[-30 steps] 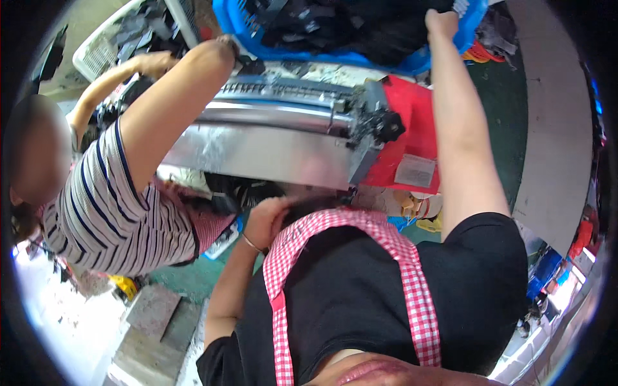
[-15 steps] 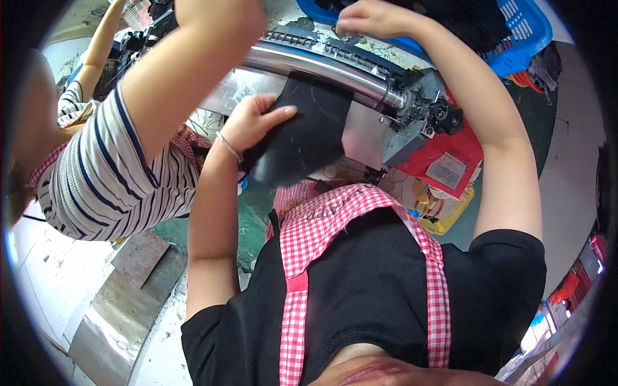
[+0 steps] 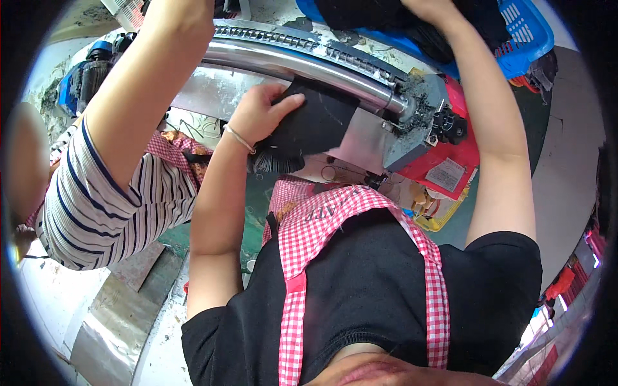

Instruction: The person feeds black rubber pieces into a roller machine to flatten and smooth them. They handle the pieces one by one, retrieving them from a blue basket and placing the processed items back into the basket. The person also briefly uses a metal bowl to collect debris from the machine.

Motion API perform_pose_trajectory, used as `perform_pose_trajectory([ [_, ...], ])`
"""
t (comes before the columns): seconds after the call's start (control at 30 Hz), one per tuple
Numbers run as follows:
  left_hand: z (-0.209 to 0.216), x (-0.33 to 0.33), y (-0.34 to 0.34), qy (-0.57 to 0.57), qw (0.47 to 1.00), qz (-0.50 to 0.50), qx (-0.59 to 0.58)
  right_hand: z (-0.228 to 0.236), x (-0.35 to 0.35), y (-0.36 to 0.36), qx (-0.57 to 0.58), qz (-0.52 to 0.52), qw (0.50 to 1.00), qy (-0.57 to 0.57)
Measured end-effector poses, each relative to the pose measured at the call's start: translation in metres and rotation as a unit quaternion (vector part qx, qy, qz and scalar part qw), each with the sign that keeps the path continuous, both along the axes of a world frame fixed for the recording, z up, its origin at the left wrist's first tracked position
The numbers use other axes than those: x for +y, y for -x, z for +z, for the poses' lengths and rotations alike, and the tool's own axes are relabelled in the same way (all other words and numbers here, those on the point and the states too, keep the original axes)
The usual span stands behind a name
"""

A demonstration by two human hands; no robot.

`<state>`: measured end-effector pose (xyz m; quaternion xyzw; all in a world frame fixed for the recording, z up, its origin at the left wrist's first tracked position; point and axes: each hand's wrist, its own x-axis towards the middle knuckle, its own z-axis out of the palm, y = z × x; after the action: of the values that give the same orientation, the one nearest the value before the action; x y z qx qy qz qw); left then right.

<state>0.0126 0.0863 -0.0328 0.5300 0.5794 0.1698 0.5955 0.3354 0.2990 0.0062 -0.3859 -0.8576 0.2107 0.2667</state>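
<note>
My left hand (image 3: 265,117) is closed on a stack of thin black sheets (image 3: 318,120), thumb on top, in front of a long shiny metal roller (image 3: 309,68). The stack's fanned edges (image 3: 277,162) show below my wrist, and its far edge reaches to the roller. My right hand (image 3: 432,10) is at the top edge of the picture, over black pieces (image 3: 412,33) in a blue plastic basket (image 3: 524,55). Its fingertips are cut off by the picture's edge, so their grip does not show.
A co-worker's bare arm (image 3: 145,83) and striped sleeve (image 3: 96,193) are close on my left. The machine's grey end housing (image 3: 418,138) with a black knob (image 3: 454,125) and red side panel (image 3: 444,174) is at right. Below it sits a yellow basket (image 3: 444,219).
My right hand has moved right and away, to the black pieces in the basket. My left hand stays on the stack, which has shifted slightly. The co-worker's arm has moved left.
</note>
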Motion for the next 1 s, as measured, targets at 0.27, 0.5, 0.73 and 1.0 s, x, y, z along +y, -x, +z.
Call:
perform_pose_trajectory([
  [0.27,0.038,-0.069,0.016,0.048,0.986,0.111,-0.112,-0.097,-0.042,0.012,0.033,0.02,0.875,0.483],
  [0.5,0.009,-0.149,0.019,0.106,0.977,0.148,-0.109,-0.033,-0.011,-0.054,0.231,-0.283,0.93,0.035],
  [0.73,0.031,-0.143,-0.018,0.081,0.985,0.089,-0.121,-0.057,-0.021,-0.207,0.087,-0.754,0.648,0.058],
  [1.0,0.104,-0.052,-0.21,-0.365,0.883,0.046,-0.292,0.028,-0.326,-0.038,0.365,-0.048,0.93,-0.005],
])
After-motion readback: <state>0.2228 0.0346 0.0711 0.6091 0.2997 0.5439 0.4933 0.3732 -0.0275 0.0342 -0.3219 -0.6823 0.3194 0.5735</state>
